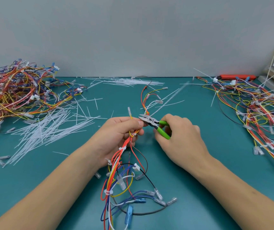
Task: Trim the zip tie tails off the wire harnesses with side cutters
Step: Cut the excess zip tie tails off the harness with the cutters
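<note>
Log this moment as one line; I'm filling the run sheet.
left hand grips wire harness | right hand holds green side cutters | blades at zip tie tail

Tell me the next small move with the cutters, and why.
Probably squeeze the green handles: the right hand holds the cutters with the blades open at the harness gripped by the left hand, where a long white tie tail sticks out.

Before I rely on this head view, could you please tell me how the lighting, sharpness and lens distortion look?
Head view: light is even and soft, with faint shadows under the hands and no strong glare on the teal mat; the side cutters and held harness are fairly sharp; the long zip tie tail is smeared; wide-angle stretch softens the edge wire piles.
</note>
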### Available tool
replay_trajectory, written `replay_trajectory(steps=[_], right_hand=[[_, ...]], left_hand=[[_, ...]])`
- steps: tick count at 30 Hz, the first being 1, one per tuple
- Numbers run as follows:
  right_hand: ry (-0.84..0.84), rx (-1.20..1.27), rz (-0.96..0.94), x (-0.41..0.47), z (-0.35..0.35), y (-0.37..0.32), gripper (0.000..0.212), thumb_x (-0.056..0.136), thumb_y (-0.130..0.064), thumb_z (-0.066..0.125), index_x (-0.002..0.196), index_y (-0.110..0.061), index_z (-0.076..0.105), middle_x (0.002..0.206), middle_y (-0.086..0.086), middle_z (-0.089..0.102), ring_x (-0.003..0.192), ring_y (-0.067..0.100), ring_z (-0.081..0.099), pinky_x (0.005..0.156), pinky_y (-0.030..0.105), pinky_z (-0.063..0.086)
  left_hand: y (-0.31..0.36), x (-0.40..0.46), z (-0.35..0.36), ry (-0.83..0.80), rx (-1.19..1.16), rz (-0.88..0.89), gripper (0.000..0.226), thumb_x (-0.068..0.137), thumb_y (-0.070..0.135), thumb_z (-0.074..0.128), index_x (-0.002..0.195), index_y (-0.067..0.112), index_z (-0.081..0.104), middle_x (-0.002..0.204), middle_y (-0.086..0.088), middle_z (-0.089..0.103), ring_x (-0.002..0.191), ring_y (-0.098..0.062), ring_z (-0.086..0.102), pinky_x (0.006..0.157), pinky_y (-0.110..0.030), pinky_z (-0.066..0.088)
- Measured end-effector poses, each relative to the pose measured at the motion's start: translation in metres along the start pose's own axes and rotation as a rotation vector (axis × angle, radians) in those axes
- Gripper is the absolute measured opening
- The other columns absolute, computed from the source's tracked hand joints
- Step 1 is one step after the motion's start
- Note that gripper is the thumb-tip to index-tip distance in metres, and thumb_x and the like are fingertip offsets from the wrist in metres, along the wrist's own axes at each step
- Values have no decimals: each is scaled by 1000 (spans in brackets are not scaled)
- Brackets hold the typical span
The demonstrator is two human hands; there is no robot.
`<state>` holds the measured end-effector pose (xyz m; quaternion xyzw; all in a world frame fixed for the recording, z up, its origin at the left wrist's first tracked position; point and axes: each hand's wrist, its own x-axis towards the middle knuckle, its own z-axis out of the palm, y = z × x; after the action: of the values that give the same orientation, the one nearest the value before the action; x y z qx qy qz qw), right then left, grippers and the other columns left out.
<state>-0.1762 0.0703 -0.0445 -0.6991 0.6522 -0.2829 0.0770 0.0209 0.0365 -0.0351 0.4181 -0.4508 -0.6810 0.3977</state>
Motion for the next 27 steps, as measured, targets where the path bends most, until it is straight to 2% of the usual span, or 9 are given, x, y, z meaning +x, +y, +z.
replay_trajectory(steps=[3, 7, 11, 15, 16, 18, 21, 23, 27], right_hand=[[-11, -9, -2, 2, 1, 2, 17, 94, -46, 61, 107, -39, 55, 99, -18, 53, 106, 16, 43, 86, 37, 31], [-12, -12, -2, 2, 2, 3, 23, 93, -43, 61, 115, -37, 58, 101, -19, 52, 110, 16, 43, 88, 37, 33], [-5, -5, -10, 3, 3, 4, 19, 93, -43, 60, 112, -38, 58, 97, -18, 52, 101, 14, 40, 90, 39, 36], [-15, -14, -11, 2, 1, 1, 14, 93, -43, 59, 105, -37, 58, 91, -17, 52, 97, 16, 43, 85, 38, 36], [-15, -13, -4, 2, 0, 1, 10, 92, -43, 60, 98, -35, 58, 86, -15, 54, 93, 18, 46, 82, 38, 39], [-13, 14, 36, 3, -1, 2, 20, 91, -42, 60, 81, -25, 55, 71, -6, 58, 77, 25, 55, 67, 36, 47], [-13, -23, 66, 3, -2, 0, 33, 89, -41, 58, 71, -16, 47, 59, 2, 53, 64, 32, 53, 51, 30, 38], [-13, -43, 69, 2, -3, -1, 34, 90, -41, 57, 70, -15, 46, 59, 2, 53, 64, 32, 53, 50, 30, 36], [-7, -34, 65, 0, 0, -2, 34, 92, -45, 59, 74, -19, 47, 63, 0, 55, 67, 32, 55, 57, 35, 45]], left_hand=[[0, 1, 0, 7, 6, -4, 14, 93, 11, 66, 96, 3, 77, 70, -6, 66, 50, -12, 47, 46, -20, 41], [-1, 1, -1, 2, 4, 3, 13, 93, 11, 67, 90, 8, 79, 70, -7, 66, 50, -11, 47, 46, -20, 41], [-1, 2, -1, -7, 21, 7, 13, 91, 13, 68, 87, 11, 80, 71, -6, 65, 50, -11, 47, 47, -19, 41], [0, 2, -1, -3, 18, 7, 12, 92, 12, 68, 89, 9, 79, 71, -7, 65, 51, -12, 46, 47, -19, 40], [0, 2, -1, -2, 18, 7, 12, 92, 12, 68, 91, 8, 79, 71, -7, 65, 52, -12, 46, 47, -20, 40], [-1, 2, 0, -7, 21, 8, 13, 92, 12, 67, 95, 6, 79, 72, -6, 65, 52, -12, 45, 47, -19, 40], [-1, 2, -1, -10, 32, 7, 16, 92, 12, 67, 101, 3, 78, 71, -6, 65, 51, -11, 46, 46, -19, 41], [-1, 2, 0, -8, 28, 4, 18, 91, 12, 68, 102, 2, 77, 71, -6, 65, 50, -11, 47, 46, -19, 41], [-1, 1, 0, -4, 16, 3, 10, 90, 11, 69, 92, 7, 78, 70, -7, 65, 50, -11, 47, 46, -19, 41]])
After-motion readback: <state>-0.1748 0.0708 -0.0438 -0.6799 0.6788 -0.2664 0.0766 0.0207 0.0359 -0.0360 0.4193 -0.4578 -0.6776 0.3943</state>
